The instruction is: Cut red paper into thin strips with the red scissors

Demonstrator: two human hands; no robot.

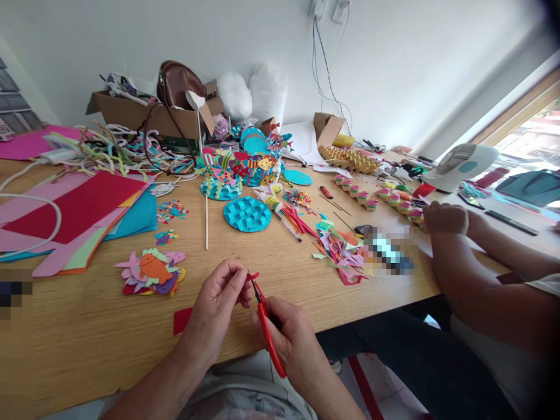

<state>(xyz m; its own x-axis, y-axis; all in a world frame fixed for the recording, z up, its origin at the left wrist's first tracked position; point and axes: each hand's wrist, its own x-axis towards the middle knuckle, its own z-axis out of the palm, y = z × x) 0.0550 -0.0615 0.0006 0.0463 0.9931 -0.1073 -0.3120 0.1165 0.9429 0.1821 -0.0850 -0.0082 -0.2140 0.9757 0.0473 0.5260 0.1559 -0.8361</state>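
My left hand pinches a small scrap of red paper between thumb and fingers, just above the front edge of the wooden table. My right hand is closed round red-handled scissors, whose blades meet the red scrap. A red paper square lies on the table under my left wrist. A pile of paper fish and flower cut-outs lies to the left.
Stacked coloured sheets cover the left side. Blue paper discs, paper scraps, sticks and craft pieces fill the middle. Cardboard boxes stand at the back. Another person's arm rests on the table at the right.
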